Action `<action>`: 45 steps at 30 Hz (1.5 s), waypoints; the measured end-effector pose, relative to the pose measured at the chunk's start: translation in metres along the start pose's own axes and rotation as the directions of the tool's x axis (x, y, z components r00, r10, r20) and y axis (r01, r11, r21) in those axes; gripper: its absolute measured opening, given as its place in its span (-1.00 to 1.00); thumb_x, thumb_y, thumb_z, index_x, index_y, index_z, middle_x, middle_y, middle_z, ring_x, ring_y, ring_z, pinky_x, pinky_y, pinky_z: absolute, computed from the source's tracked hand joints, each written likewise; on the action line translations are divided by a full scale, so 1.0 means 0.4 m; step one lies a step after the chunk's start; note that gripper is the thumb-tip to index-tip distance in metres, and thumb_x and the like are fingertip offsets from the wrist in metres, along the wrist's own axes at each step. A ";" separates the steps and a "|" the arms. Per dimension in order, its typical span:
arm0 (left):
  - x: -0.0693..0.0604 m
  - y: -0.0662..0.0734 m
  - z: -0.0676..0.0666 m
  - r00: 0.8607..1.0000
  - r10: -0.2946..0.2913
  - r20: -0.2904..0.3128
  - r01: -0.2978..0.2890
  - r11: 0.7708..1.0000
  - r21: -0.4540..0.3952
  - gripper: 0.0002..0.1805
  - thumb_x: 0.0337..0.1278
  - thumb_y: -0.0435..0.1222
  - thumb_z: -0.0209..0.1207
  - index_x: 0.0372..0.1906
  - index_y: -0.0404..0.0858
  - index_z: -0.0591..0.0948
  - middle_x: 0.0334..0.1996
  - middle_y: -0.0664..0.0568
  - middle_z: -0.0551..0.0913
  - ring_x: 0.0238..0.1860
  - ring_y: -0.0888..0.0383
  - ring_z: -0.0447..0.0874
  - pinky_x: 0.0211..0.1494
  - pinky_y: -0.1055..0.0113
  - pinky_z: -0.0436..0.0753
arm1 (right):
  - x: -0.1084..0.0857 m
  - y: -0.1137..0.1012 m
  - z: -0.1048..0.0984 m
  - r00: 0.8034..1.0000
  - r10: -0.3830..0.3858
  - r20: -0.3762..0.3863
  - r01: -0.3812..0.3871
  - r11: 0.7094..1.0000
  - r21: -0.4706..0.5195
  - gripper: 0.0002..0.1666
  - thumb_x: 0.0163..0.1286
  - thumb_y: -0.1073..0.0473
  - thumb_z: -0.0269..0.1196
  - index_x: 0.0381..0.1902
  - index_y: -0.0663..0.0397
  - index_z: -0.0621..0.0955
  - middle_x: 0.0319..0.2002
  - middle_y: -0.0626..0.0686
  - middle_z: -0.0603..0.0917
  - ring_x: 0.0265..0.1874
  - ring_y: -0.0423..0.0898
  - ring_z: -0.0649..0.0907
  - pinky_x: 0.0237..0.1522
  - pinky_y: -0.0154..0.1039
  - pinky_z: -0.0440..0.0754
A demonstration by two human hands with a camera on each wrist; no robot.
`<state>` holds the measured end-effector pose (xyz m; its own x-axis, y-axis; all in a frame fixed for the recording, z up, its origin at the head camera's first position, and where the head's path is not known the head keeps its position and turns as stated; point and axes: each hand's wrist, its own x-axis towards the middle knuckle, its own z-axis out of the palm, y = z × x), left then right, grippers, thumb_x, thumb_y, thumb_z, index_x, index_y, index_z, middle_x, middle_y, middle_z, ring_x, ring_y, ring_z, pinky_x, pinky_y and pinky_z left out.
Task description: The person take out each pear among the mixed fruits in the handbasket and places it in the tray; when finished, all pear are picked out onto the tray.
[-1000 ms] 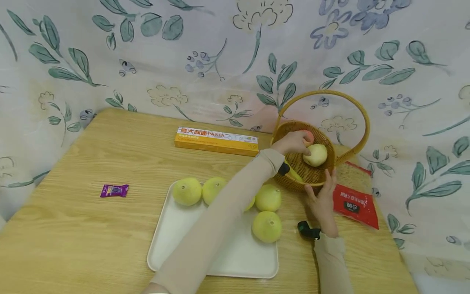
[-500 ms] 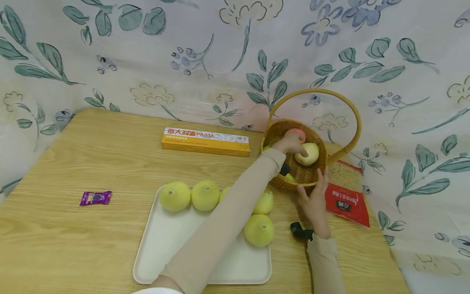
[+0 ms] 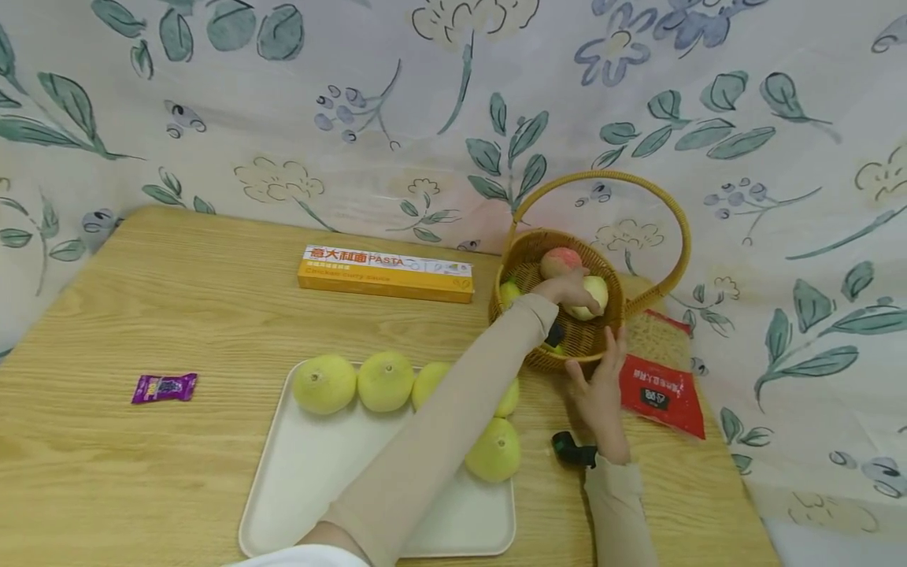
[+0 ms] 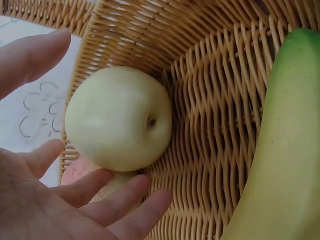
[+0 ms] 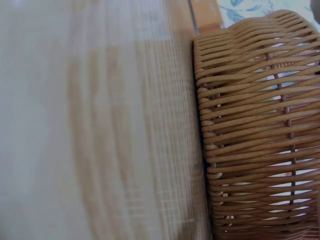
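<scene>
My left hand [image 3: 572,290] reaches inside a wicker basket [image 3: 549,362]. Its fingers are spread beside a pale yellow-green apple [image 4: 117,120], which shows a stem hollow; in the left wrist view the thumb stays apart from the fruit, and the fingertips lie close to its lower side. A pink-red peach [image 3: 560,260] sits behind that hand. On the other side of the basket lies a banana [image 4: 280,135] with a green tip. My right hand [image 3: 601,402] has its fingers spread against the basket's near outer side. The right wrist view shows wicker but no fingers clearly.
A white tray [image 3: 319,472] with several yellow-green round fruits [image 3: 324,383] lies left of the basket, under my left forearm. A pasta box [image 3: 385,274] stands behind, a red food packet [image 3: 662,386] at right, and a purple wrapped snack [image 3: 164,387] at left.
The head view has shifted, so the table things appear further left. Within the basket, my left hand has moved right from the peach toward the apple, uncovering more of the peach.
</scene>
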<state>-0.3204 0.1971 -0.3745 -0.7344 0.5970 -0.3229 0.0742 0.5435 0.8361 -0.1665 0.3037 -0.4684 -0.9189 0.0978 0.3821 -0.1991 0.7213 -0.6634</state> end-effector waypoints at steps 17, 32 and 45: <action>-0.034 -0.023 0.023 0.996 -0.058 0.074 0.048 0.990 0.130 -0.12 0.17 -0.06 0.20 0.52 -0.16 0.09 0.49 0.05 0.18 0.43 0.12 0.24 0.38 0.33 0.38 | -0.017 -0.030 0.028 1.000 -0.010 -0.007 0.011 1.000 0.015 0.04 0.39 -0.34 -0.03 0.49 0.26 -0.07 0.52 0.34 -0.26 0.48 0.37 -0.05 0.14 0.44 0.32; -0.100 0.002 0.019 0.998 0.061 -0.015 -0.054 0.957 0.285 -0.29 0.10 -0.05 0.22 0.36 -0.14 0.33 0.11 0.03 0.55 -0.10 0.18 0.57 -0.19 0.41 0.59 | -0.019 -0.026 0.022 1.000 -0.010 -0.016 0.009 1.000 -0.016 0.00 0.42 -0.29 -0.03 0.50 0.25 -0.09 0.52 0.34 -0.27 0.45 0.43 0.02 -0.06 0.45 0.42; -0.224 -0.002 -0.054 0.937 0.337 -0.089 -0.300 0.911 0.284 -0.39 0.07 -0.06 0.32 0.25 -0.04 0.45 0.15 0.05 0.52 0.05 0.15 0.46 -0.11 0.41 0.55 | -0.001 -0.007 -0.002 1.000 0.021 0.011 -0.021 1.000 -0.014 -0.02 0.46 -0.21 0.03 0.49 0.31 -0.08 0.53 0.32 -0.29 0.46 0.41 -0.01 0.07 0.48 0.32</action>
<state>-0.2692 0.1306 -0.3367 -0.7236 0.6899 0.0183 0.4794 0.4834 0.7325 -0.1653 0.3022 -0.4662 -0.9266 0.1055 0.3608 -0.1748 0.7288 -0.6620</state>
